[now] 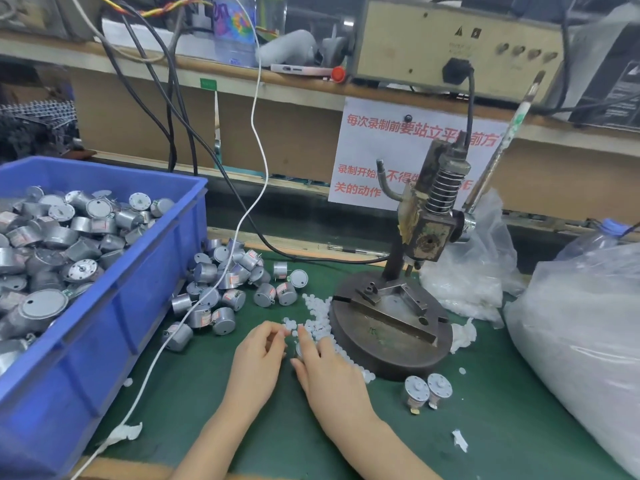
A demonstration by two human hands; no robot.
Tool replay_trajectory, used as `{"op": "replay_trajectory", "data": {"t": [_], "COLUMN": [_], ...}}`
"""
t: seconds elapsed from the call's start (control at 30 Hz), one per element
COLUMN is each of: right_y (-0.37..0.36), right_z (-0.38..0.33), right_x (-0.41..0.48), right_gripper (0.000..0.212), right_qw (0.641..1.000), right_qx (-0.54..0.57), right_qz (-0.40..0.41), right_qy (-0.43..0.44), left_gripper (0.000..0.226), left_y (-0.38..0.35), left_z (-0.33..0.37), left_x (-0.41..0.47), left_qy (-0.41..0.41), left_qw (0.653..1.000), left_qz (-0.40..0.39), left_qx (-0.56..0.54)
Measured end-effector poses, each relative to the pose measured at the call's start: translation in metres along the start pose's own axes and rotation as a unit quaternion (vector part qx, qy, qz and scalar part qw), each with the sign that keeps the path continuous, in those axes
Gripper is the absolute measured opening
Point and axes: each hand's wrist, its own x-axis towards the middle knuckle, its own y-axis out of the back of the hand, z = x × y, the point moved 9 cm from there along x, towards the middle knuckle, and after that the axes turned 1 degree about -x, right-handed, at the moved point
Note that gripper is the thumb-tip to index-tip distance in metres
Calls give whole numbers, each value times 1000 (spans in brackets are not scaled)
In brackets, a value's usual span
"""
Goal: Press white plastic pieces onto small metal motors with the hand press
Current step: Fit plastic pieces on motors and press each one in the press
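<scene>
Mat green, littered; blue bin left; shelf behind.

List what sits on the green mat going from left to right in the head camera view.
Blue bin of motors → loose pile of motors → left hand → right hand → hand press → two motors standing together → large clear plastic bag.

Dull grey metal motors, glossy blue plastic crate, rusty rough hand press, matt green mat
</scene>
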Motion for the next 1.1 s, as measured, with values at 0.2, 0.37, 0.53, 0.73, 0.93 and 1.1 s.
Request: {"op": "replay_trajectory", "data": {"t": [0.2, 0.37, 0.53, 0.73, 0.93, 1.1], "right_y": [-4, 4, -1, 14, 52, 51], "right_z": [16, 22, 34, 56, 129, 168], "right_x": [-9, -10, -7, -12, -3, 1], "right_gripper": [38, 19, 33, 32, 24, 34], "right_qw": [992, 989, 978, 932, 903, 926], "right_qx": [106, 115, 143, 320, 346, 200], "right_qz": [-48, -84, -130, -89, 77, 117], "right_qy": [-40, -38, -74, -146, -242, -300], "left_gripper": [22, 22, 22, 23, 24, 24], "left_y": [2, 5, 6, 7, 8, 10], "left_z": [2, 2, 3, 4, -1, -4], "left_x": [-1, -3, -4, -6, -6, -6], "left_qy": [6, 8, 6, 6, 19, 24], "left_qw": [999, 999, 999, 999, 998, 997], "left_qz": [17, 22, 25, 25, 33, 44], "left_qx": [-31, -32, -35, -29, -41, -55]}}
